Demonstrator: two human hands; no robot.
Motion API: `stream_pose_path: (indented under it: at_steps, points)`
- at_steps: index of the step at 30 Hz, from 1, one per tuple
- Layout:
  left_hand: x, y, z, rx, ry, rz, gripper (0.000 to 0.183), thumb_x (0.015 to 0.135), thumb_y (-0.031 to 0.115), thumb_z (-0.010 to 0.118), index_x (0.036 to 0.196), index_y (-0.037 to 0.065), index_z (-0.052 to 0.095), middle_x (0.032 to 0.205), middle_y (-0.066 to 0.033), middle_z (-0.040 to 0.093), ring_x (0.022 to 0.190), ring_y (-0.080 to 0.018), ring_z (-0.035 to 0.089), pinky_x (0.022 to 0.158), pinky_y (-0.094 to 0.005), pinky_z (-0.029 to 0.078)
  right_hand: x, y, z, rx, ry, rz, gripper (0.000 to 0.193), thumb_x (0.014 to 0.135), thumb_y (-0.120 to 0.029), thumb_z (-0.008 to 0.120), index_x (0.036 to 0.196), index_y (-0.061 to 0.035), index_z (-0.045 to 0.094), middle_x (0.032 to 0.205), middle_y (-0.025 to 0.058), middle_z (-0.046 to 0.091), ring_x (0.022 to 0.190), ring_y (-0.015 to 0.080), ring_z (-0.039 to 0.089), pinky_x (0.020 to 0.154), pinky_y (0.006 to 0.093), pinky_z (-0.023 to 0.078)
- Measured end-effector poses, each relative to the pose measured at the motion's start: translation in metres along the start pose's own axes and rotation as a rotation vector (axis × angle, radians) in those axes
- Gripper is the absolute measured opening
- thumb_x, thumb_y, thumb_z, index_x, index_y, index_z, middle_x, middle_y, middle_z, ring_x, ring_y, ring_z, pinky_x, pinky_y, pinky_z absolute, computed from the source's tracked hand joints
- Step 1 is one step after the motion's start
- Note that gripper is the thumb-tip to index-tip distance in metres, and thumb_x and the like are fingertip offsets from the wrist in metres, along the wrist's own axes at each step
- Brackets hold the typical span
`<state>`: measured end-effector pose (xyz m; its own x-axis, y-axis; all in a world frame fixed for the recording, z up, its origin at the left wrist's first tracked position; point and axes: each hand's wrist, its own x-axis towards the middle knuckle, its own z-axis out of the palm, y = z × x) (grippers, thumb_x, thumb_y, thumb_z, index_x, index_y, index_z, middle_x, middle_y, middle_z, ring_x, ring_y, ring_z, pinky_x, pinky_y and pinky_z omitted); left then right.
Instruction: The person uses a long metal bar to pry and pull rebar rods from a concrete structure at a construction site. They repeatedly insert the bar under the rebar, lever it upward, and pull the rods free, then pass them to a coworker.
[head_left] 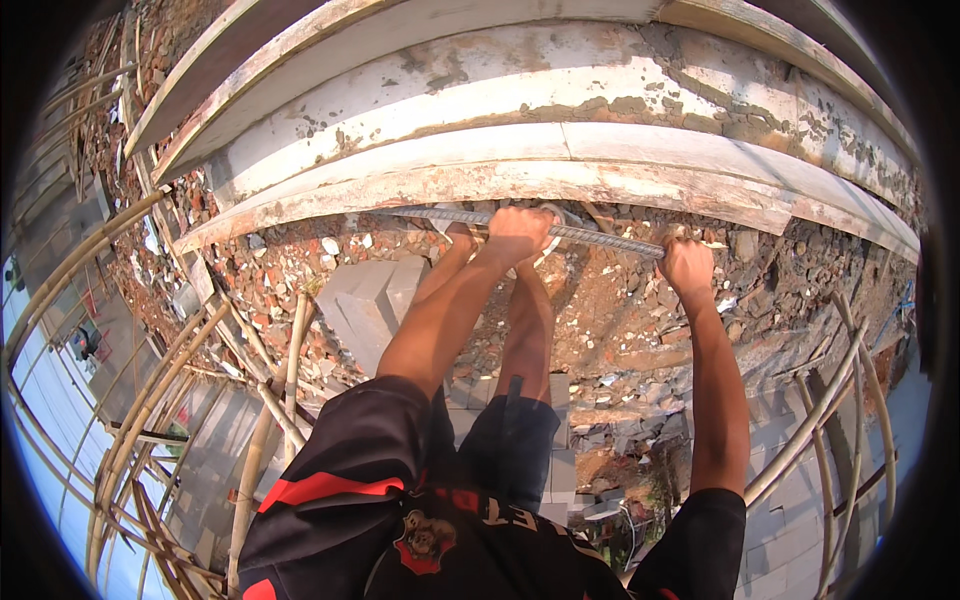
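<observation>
A long, ribbed grey metal bar (605, 239) lies crosswise in front of me, just on the near side of a pale plank edge (450, 186). My left hand (520, 235) is closed around its middle part. At its right end, my right hand (687, 268) wraps round it in a fist. The bar's left end reaches along the plank's underside, and its tip is hard to make out. Beyond the plank stands a whitish wall face (600, 75) with rough patches of grey mortar (610, 108).
Broken brick and stone rubble (640, 330) covers the ground below the planks. Grey blocks (360, 300) stand by my left leg. Bamboo poles (293, 370) rise at the left, and more bamboo poles (815, 420) lean at the right. Another board (260, 75) runs across the upper left.
</observation>
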<state>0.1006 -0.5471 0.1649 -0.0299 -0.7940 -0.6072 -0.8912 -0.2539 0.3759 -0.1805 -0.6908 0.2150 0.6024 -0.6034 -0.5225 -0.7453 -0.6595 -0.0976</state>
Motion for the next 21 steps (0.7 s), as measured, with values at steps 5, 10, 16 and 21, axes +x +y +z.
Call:
stream_pose_path:
  at_steps: [5,10,16,21]
  points:
    - [-0.008,0.0,0.0,-0.004,0.124,0.06,0.024,0.073,0.035,0.07,0.088,0.017,0.068,0.073,-0.0056,0.068,0.065,-0.0237,0.067,0.054,-0.0388,0.052,-0.008,-0.009,-0.016,0.021,-0.064,0.051,0.01,0.073,-0.017,0.061,0.076,-0.0107,0.067,0.067,0.0166,0.065,0.061,0.0335,0.065,0.058,0.0416,0.052]
    - [-0.018,-0.003,-0.012,-0.085,0.281,0.192,0.019,0.075,0.03,0.068,0.079,0.011,0.068,0.073,-0.008,0.068,0.063,-0.0264,0.066,0.055,-0.0402,0.052,-0.023,-0.013,-0.028,-0.009,-0.053,0.072,0.014,0.076,-0.02,0.058,0.073,-0.0108,0.067,0.066,0.018,0.065,0.059,0.0345,0.065,0.056,0.0433,0.052]
    - [-0.017,0.0,-0.003,-0.053,0.252,0.166,0.021,0.077,0.032,0.068,0.081,0.012,0.068,0.079,-0.0063,0.069,0.068,-0.0255,0.067,0.059,-0.0396,0.053,-0.024,-0.018,-0.032,0.015,0.005,0.076,0.012,0.076,-0.016,0.054,0.072,-0.0114,0.064,0.064,0.0163,0.065,0.057,0.034,0.065,0.053,0.0435,0.052]
    - [-0.014,-0.004,0.027,-0.061,0.255,0.153,0.02,0.073,0.024,0.072,0.087,0.011,0.066,0.082,-0.0053,0.068,0.07,-0.0244,0.068,0.059,-0.0377,0.054,-0.019,-0.008,0.017,0.055,0.027,0.067,0.009,0.076,-0.016,0.056,0.073,-0.0122,0.063,0.061,0.0171,0.064,0.057,0.0337,0.065,0.053,0.0439,0.052]
